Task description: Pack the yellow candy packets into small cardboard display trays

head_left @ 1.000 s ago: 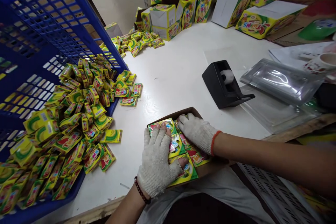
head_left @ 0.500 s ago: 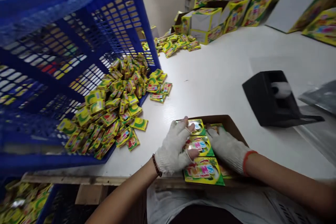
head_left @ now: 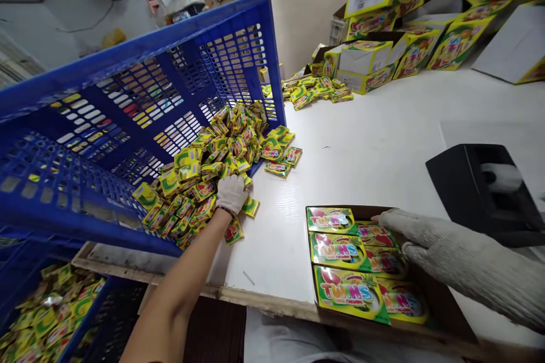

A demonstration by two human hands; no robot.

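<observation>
My left hand [head_left: 232, 194], in a white fingerless-tip glove, rests on a heap of small yellow-green candy boxes [head_left: 187, 212] spilling from a tipped blue crate [head_left: 275, 62]. Its fingertips are hidden among the boxes, so I cannot make out any grip. Before me lies an open brown carton [head_left: 447, 306] with two columns of "TWINS" boxes [head_left: 347, 292]; the left column stands higher than the right. My gloved right hand [head_left: 447, 249] reaches over the carton's right side, fingers stretched out, their tips near the right-hand boxes.
A black tape dispenser [head_left: 464, 193] stands right of the carton. Yellow display cartons [head_left: 460, 39] are stacked at the back right, beside a loose pile of small boxes [head_left: 315, 91]. Below the table's wooden edge [head_left: 264, 300], another crate of small boxes [head_left: 55, 312] sits at left.
My left hand has left the carton and moved left to the heap. My right hand has drawn back toward the carton's right side, uncovering the right column. The view has shifted.
</observation>
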